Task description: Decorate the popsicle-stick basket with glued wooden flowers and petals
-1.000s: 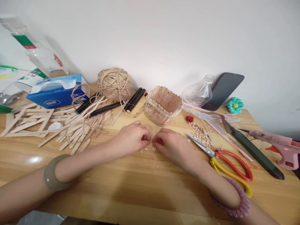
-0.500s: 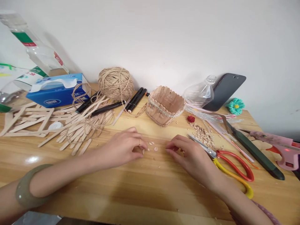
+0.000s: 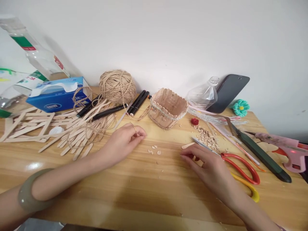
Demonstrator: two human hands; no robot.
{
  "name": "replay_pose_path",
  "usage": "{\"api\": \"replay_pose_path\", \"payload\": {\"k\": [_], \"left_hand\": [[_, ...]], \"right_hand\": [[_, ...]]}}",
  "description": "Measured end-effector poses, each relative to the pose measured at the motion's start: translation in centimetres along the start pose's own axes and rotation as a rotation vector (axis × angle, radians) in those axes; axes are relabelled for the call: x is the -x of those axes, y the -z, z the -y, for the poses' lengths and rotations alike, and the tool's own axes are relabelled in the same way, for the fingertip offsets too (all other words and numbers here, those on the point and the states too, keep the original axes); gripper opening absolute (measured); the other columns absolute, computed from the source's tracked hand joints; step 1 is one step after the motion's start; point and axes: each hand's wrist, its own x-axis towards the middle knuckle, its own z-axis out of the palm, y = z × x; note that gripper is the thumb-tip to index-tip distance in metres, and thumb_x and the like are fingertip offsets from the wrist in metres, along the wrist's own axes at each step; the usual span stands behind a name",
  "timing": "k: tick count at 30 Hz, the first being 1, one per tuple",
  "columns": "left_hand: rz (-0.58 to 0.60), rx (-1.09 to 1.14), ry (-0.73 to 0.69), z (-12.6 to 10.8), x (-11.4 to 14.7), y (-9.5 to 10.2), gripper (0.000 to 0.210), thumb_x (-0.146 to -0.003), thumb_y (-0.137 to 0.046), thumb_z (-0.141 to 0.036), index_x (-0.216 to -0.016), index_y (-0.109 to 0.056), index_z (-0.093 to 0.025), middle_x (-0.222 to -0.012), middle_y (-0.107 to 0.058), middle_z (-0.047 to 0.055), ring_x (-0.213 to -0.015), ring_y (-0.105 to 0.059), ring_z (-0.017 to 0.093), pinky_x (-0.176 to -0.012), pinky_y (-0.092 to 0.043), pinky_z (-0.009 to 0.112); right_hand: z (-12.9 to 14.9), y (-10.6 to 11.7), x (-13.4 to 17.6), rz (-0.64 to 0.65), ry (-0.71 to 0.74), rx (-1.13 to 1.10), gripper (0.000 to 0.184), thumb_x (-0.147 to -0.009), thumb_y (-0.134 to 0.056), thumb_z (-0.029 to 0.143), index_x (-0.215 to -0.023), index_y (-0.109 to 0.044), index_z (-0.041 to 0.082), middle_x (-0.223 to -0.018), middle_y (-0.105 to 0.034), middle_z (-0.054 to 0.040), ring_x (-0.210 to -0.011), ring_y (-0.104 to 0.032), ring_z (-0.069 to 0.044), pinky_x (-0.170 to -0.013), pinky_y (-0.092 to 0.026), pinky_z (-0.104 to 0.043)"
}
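Observation:
My left hand [image 3: 126,139] hovers low over the wooden table [image 3: 144,192], thumb and fingertips closed together; whether anything is between them is hidden. Just right of it lie several small cut wooden pieces [image 3: 155,149], apart from both hands. My right hand [image 3: 207,162] is curled with thumb and forefinger nearly meeting, and I cannot make out anything in them. A short piece of craft stick [image 3: 188,145] shows just beyond its forefinger. Scissors with red and yellow handles [image 3: 243,165] lie partly under the right hand. Behind stands a small craft-stick basket [image 3: 166,112] with silvery trim.
At left lie many craft sticks [image 3: 77,141], a twine ball [image 3: 117,86], black markers [image 3: 138,104] and a blue tissue box [image 3: 55,96]. Wood scraps [image 3: 208,138], a red rose [image 3: 194,121], a phone [image 3: 228,94] and a pink glue gun [image 3: 295,154] are at right.
My left hand has pulled back up and left, away from the small wooden pieces. My right hand has shifted right and slightly down, uncovering the short craft-stick piece.

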Motion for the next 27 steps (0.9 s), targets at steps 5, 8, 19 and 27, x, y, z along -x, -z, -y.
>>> {"api": "replay_pose_path", "payload": {"k": [5,8,19,27], "left_hand": [[-0.137,-0.023,-0.185,0.3,0.3,1.2,0.029,-0.078,-0.038,0.002,-0.067,-0.058,-0.016,-0.073,-0.060,0.002,-0.076,-0.055,0.015,-0.073,-0.043,0.030],[-0.073,-0.038,-0.255,0.1,0.3,0.9,0.026,-0.078,-0.042,0.000,-0.068,-0.060,-0.015,-0.072,-0.062,0.002,-0.076,-0.055,0.015,-0.072,-0.044,0.030],[0.140,-0.056,-0.205,-0.2,0.3,-2.0,0.012,-0.083,-0.057,-0.018,-0.083,-0.068,-0.020,-0.081,-0.070,0.002,-0.082,-0.058,0.017,-0.074,-0.047,0.029],[0.029,-0.101,-0.274,-0.2,0.0,-1.4,0.017,-0.086,-0.051,-0.020,-0.083,-0.067,-0.016,-0.076,-0.068,0.004,-0.077,-0.059,0.017,-0.069,-0.047,0.029]], "right_hand": [[0.2,0.4,1.1,-0.018,-0.103,-0.038,0.018,-0.092,-0.037,0.026,-0.100,-0.052,0.023,-0.071,-0.056,0.0020,-0.063,-0.056,-0.014,-0.057,-0.044,-0.026],[0.3,0.4,1.6,-0.037,-0.118,-0.049,0.019,-0.093,-0.034,0.026,-0.097,-0.052,0.023,-0.063,-0.052,0.0036,-0.055,-0.054,-0.013,-0.052,-0.042,-0.025],[-0.4,0.4,3.5,-0.025,-0.103,-0.010,0.015,-0.089,-0.044,0.028,-0.089,-0.058,0.023,-0.073,-0.066,0.0004,-0.061,-0.062,-0.013,-0.052,-0.047,-0.022],[-3.5,3.0,5.9,-0.380,-0.219,0.434,0.028,-0.090,-0.038,0.039,-0.093,-0.059,0.020,-0.085,-0.068,-0.0071,-0.068,-0.065,-0.021,-0.051,-0.049,-0.030]]}}
